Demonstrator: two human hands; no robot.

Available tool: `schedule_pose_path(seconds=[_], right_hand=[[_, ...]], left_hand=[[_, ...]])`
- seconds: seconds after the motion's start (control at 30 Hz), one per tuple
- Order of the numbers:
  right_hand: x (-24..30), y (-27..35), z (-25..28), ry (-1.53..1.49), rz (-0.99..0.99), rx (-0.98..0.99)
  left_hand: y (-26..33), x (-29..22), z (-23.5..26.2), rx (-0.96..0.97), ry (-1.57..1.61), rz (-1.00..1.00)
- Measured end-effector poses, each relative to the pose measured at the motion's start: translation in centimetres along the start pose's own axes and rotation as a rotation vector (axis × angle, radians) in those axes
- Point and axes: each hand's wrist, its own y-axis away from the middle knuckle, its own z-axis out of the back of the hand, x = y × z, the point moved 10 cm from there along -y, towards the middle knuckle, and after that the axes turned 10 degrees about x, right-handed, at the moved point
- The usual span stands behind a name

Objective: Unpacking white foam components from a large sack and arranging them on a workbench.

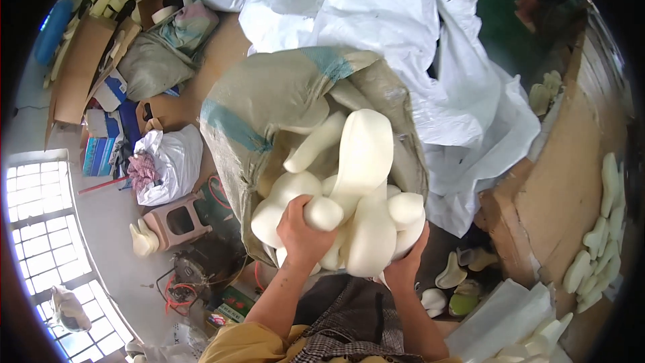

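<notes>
A bundle of cream, smooth, insole-shaped pieces (366, 154) stands at the mouth of a grey-green woven sack (262, 81) with blue stripes. My left hand (306, 234) is closed round pieces at the bundle's left side, its thumb by a rounded end. Against the right side presses my right hand (408, 262), its fingers partly hidden behind the pieces. Several more cream pieces lie deeper in the sack, one of them a slim long piece (316, 144). The bundle's underside is hidden.
White plastic sheeting (376, 20) is heaped beyond the sack. At left are a pink-beige stool (176, 222), a white bag (171, 165) and a tied sack (158, 64). A cardboard surface (537, 175) rises at right, with cream pieces (598, 242) beside it.
</notes>
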Motion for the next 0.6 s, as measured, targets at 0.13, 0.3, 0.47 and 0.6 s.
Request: schedule_pose_path(seconds=[0.13, 0.3, 0.47, 0.6], right_hand=[[5.0, 1.9, 4.8, -0.127, 0.151, -0.061], [10.1, 5.3, 14.2, -0.132, 0.338, -0.303], [14.8, 13.1, 26.3, -0.077, 0.330, -0.655], [14.2, 27.6, 38.0, -0.047, 0.388, -1.099]], left_hand=[[2.6, -5.5, 4.2, -0.098, 0.173, -0.156], [4.0, -16.4, 6.8, -0.147, 0.232, -0.437], [6.7, -28.3, 6.6, -0.026, 0.526, -0.689], [16.6, -44.0, 4.9, 0.205, 0.721, -1.028]])
